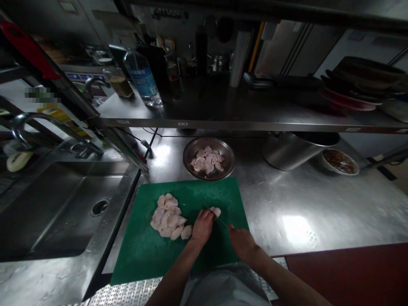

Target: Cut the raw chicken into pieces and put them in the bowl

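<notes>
My left hand (203,227) presses a piece of raw chicken (216,212) onto the green cutting board (137,242), its fingers curled together over the near side. In my right hand (242,243) is a knife (223,222), its thin blade pointing up and left to the chicken under my left fingers. Most of the handle is hidden in the fist. A heap of raw chicken pieces (167,216) lies on the board to the left of my left hand. Beyond the board's far edge stands a round metal bowl (186,158) with more chicken pieces in it.
A steel sink (60,204) with a faucet (47,117) is at the left. A large metal pot (280,151) and a bowl of brown food (339,161) stand right of the board. Overhead, a steel shelf (223,123) carries a water bottle (142,78) and stacked dishes (357,85).
</notes>
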`<state>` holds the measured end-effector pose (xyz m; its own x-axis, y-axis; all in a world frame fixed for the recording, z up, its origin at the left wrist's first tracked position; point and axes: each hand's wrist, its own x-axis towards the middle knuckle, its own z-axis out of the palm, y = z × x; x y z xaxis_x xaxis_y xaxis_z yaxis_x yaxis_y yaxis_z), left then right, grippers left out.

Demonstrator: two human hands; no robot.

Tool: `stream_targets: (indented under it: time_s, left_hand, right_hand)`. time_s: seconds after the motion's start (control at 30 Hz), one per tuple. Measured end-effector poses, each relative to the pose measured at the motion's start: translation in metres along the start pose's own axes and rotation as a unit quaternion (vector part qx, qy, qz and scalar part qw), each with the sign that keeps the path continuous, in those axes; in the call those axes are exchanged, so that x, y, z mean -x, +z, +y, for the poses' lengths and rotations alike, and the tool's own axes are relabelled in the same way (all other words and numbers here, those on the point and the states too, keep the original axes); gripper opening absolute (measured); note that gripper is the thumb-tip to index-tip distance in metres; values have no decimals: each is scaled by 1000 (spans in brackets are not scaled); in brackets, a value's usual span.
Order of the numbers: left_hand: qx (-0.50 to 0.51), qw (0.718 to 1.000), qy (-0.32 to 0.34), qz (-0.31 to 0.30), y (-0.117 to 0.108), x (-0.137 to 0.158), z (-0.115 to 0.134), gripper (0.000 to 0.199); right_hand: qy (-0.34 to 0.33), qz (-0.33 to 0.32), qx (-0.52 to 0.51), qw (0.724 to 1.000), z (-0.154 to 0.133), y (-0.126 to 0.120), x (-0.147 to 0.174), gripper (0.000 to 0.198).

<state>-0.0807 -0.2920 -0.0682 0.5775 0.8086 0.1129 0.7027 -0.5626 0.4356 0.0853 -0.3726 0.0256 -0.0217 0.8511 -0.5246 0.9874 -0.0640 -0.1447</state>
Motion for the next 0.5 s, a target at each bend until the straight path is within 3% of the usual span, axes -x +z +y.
stream_targets:
  time_s: [0.17,0.37,0.5]
  left_hand:
    - [16,1000,-2,2,-1,1,-1,21]
    - [4,999,-17,27,2,9,-5,22]
    - [7,1000,8,6,3,8,-5,24]
  right_hand:
    - [13,-7,14,1000,-17,-8,-18,31]
    - [9,-20,25,999,-9,-11,10,43]
    - [6,-33,12,999,-15,-2,1,43]
